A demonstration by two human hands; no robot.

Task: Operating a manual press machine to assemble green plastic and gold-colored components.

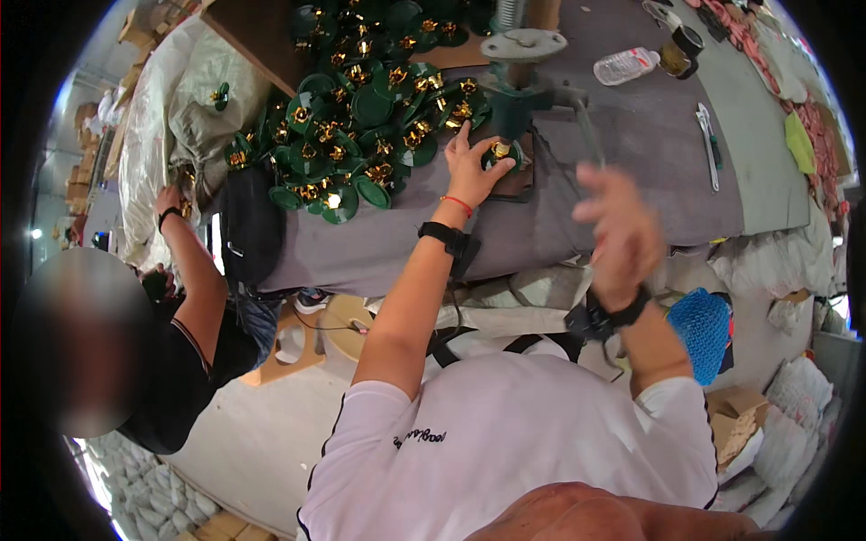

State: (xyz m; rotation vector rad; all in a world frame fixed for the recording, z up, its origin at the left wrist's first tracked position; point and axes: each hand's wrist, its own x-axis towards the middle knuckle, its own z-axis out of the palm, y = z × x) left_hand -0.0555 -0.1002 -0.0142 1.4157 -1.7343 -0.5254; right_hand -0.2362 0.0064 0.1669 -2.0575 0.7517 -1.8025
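At the left hand's (pixel 471 169) fingertips, pinched by its edge, a green-and-gold piece (pixel 502 151) sits by the metal press (pixel 523 45). Rightward, the right hand (pixel 624 230) blurs, its grip beyond my telling; similar pieces (pixel 371 106) heap to the fingers' left.

This is a workshop: a metal hand press (pixel 523 45) stands on a cloth-covered table (pixel 649 171) beside heaped green-and-gold pieces (pixel 372 106). Filled sacks (pixel 155 487) lie around, and blurred stacks at far left look like cardboard boxes (pixel 87 167).
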